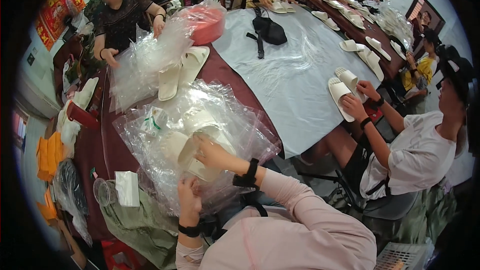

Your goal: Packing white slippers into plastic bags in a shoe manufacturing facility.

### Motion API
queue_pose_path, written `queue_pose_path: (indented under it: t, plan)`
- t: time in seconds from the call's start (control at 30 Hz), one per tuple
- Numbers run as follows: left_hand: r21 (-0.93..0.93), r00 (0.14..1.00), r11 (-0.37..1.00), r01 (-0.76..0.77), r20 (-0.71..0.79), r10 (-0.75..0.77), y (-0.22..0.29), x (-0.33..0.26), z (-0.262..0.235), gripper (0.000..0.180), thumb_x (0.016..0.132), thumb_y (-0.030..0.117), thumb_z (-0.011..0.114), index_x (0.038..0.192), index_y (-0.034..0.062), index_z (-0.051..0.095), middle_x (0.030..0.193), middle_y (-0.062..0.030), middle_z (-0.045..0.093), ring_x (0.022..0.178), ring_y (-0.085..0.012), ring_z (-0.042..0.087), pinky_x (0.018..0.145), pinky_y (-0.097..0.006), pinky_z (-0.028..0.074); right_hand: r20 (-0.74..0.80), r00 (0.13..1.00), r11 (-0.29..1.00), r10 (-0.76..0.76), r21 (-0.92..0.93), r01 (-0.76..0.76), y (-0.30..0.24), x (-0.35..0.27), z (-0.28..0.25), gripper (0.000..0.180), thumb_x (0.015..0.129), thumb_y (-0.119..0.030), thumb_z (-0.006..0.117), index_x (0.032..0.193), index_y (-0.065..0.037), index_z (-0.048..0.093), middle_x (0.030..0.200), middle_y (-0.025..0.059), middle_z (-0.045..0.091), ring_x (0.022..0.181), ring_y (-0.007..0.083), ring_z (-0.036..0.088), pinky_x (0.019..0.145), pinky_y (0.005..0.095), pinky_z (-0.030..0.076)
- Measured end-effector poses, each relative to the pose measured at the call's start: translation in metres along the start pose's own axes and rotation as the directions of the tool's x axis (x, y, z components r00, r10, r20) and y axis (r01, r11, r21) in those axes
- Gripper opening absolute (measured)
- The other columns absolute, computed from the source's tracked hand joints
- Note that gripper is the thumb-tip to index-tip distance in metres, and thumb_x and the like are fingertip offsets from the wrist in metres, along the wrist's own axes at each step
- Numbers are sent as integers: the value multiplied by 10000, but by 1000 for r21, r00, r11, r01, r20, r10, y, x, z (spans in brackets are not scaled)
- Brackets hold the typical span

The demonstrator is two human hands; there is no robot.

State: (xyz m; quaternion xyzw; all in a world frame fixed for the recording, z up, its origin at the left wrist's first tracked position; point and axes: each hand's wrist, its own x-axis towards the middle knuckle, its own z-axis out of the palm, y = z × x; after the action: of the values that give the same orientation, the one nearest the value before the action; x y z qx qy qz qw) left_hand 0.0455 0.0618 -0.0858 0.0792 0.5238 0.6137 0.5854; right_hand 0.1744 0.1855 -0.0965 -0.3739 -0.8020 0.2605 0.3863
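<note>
A pair of cream slippers (176, 145) lies on a pile of clear plastic bags (145, 155) on the table right before me. Reaching over them from the right, my right hand (212, 151) is closed on the near slipper, its fingers partly hidden by the strap. Closer to my body, my left hand (189, 197) is curled in a pinch at the near edge of a clear bag, just below the slippers. A small white and green packet (155, 121) rests on the bags to the left.
Across the table, a person (125, 25) handles loose plastic bags beside more slippers (182, 72) and a red bundle (204, 22). On my right, another person (410, 150) holds slippers (345, 92). A tissue pack (127, 188) and a clear cup (103, 191) stand near left. A black bag (270, 31) lies on the grey sheet (295, 90).
</note>
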Motion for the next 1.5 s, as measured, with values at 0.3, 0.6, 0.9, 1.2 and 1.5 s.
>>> queue_pose_path:
  t: [0.3, 0.6, 0.9, 1.2, 1.5]
  plan:
    - [283, 989, 957, 71, 106, -105, 14, 12, -3, 177, 889, 110, 547, 1054, 48, 536, 854, -61, 627, 702, -135, 590, 618, -262, 487, -200, 952, 914, 230, -291, -282, -1, -13, -79, 226, 762, -250, 702, 887, -74, 632, 822, 100, 615, 785, 296, 571, 675, 402, 466]
    - [240, 969, 966, -99, 243, 39, 90, -15, 45, 350, 862, 110, 529, 1193, 10, 475, 1146, -171, 589, 875, -212, 635, 757, -288, 514, -89, 940, 921, 328, -192, -340, 9, 45, -118, 261, 881, -227, 497, 837, -11, 637, 795, 220, 630, 756, 394, 607, 662, 478, 465]
    - [235, 785, 755, -612, 300, 542, 150, -31, -26, 340, 904, 83, 541, 1235, 23, 486, 1029, -21, 534, 945, -105, 508, 716, -223, 451, 175, 966, 717, 191, 647, -258, -88, 102, -156, 321, 921, -219, 501, 722, 24, 565, 587, 59, 588, 468, 108, 550, 438, 246, 448]
    - [465, 538, 302, -832, 544, 643, 176, -79, -27, 250, 907, 119, 475, 1149, 56, 482, 1098, -68, 521, 1047, -226, 496, 1026, -425, 349, 214, 957, 333, -198, 933, -140, -88, 57, -145, 233, 956, -194, 484, 899, 4, 593, 908, 74, 635, 889, 118, 590, 807, 281, 463]
    - [330, 424, -829, 452, 738, 525, 186, -153, -5, 337, 778, 219, 463, 1070, 85, 565, 1091, -130, 531, 1091, -317, 472, 971, -433, 364, 360, 908, 971, -214, -21, 237, 21, -18, -44, 452, 856, -295, 612, 1261, -121, 515, 1317, 138, 464, 1196, 342, 438, 999, 442, 341]
